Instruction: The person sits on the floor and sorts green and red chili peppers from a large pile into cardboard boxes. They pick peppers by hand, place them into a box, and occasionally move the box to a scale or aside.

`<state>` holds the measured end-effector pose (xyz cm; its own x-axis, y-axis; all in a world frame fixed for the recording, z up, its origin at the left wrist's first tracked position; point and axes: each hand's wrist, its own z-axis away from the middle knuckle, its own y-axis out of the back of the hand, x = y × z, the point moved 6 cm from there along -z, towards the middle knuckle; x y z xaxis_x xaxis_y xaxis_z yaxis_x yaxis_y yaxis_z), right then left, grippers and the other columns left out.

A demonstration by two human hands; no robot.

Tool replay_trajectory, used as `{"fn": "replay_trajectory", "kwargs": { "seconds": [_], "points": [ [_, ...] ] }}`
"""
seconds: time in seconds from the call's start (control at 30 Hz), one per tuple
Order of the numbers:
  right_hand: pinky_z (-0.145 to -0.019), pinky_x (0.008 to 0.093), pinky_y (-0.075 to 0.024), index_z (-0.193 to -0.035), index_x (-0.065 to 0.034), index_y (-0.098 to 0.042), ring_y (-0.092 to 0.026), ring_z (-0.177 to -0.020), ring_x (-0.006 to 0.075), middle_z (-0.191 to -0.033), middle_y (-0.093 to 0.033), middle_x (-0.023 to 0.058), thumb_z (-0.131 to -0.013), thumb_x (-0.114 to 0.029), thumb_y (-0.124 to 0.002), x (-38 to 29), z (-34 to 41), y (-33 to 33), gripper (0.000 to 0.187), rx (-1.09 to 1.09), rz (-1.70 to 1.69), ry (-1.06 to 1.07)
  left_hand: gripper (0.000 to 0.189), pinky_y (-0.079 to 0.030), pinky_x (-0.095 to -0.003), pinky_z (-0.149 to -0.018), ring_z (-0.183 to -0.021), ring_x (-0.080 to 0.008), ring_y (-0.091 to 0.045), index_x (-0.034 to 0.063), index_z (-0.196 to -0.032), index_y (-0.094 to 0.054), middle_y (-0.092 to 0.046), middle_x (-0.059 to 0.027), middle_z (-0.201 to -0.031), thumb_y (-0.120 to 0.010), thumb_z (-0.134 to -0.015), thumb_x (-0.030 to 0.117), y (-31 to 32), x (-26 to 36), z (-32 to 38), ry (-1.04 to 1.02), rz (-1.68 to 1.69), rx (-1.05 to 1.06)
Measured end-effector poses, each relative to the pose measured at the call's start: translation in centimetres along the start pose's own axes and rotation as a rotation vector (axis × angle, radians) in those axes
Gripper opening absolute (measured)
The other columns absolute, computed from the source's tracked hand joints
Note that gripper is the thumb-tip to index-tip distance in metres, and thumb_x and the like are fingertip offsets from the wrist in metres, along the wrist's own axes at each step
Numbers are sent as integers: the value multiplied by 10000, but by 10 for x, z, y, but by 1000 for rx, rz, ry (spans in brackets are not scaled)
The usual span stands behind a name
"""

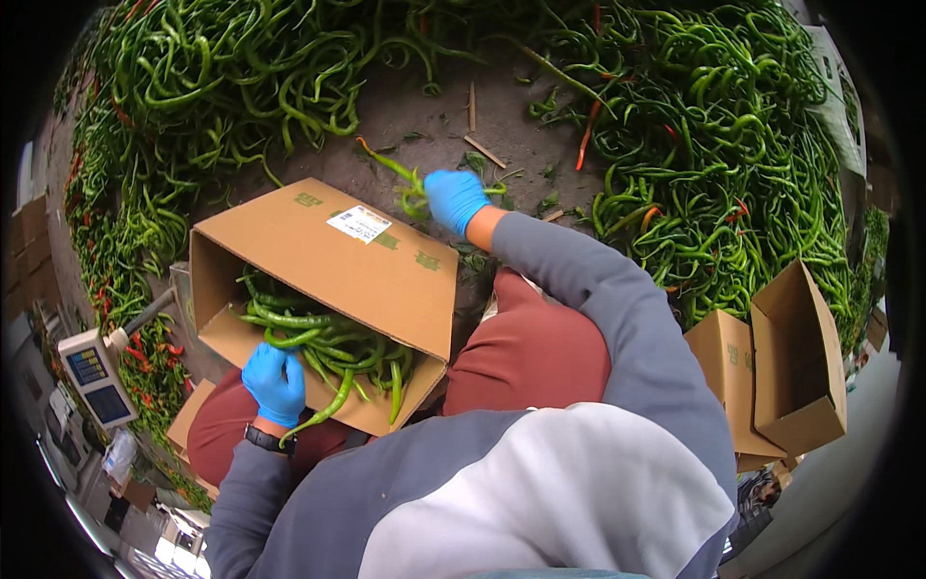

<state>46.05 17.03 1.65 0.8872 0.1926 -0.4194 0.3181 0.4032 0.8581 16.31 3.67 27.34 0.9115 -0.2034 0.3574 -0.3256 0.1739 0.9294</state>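
A cardboard box (347, 253) lies tilted on its side before me, its opening towards my body, with long green chili peppers (325, 329) inside. My left hand (276, 383), in a blue glove, is at the box's lower edge with curled fingers, touching the peppers; whether it grips the edge or a pepper I cannot tell. Beyond the box's far right side, my right hand (457, 201), gloved too, is closed around a few green peppers (412, 192), one with an orange tip. Its fingertips are hidden from view.
Large heaps of green peppers (709, 145) with some red ones surround the floor ahead, left and right. Two open cardboard boxes (796, 369) stand at the right. A scale's display unit (98, 376) is at the left. Wood slivers (485, 150) and leaves lie on the floor.
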Motion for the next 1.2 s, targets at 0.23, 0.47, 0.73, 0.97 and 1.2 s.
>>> {"fn": "replay_trajectory", "kwargs": {
  "seconds": [0.23, 0.47, 0.73, 0.97, 1.2],
  "points": [
    [-704, 502, -592, -911, -53, -698, -730, -826, 402, -927, -732, 210, -833, -187, -713, 155, 56, 136, 156, 535, 120, -694, 49, -395, -455, -559, -639, -341, -538, 55, -785, -602, -536, -122, -698, -616, -823, 26, -2, -3, 6, 7, 29, 28],
    [-846, 502, -598, -1094, -88, -698, -721, -1037, 403, -1139, -730, 217, -910, -198, -673, 244, 86, 61, 216, 236, 6, -941, 100, -435, -475, -546, -624, -354, -572, 96, -691, -593, -564, -130, -671, -652, -771, 104, 9, 4, -2, -27, 16, 101],
    [-558, 358, -525, -818, 25, -705, -642, -587, 197, -728, -692, 104, -724, -129, -810, 193, 140, 153, 209, 136, -926, -569, 174, -507, -490, -583, -662, -329, -664, 126, -712, -674, -661, -114, -705, -671, -819, 263, 5, 13, -14, -16, 16, 91],
    [-646, 327, -518, -893, 11, -754, -658, -674, 163, -779, -736, 77, -752, -135, -809, 121, 269, 215, 210, 86, -687, -617, 318, -565, -518, -720, -847, -363, -717, 136, -1047, -716, -739, -158, -960, -565, -959, 402, -8, 15, -16, -21, 57, -377],
    [-631, 437, -529, -839, -40, -737, -686, -684, 273, -764, -724, 154, -772, -309, -718, 39, 419, 197, 278, 326, -492, -641, 534, -517, -505, -946, -1083, -427, -663, 80, -1217, -696, -725, -188, -1158, -430, -1053, 513, 25, 52, 14, -353, 136, -722]
  ]
}}
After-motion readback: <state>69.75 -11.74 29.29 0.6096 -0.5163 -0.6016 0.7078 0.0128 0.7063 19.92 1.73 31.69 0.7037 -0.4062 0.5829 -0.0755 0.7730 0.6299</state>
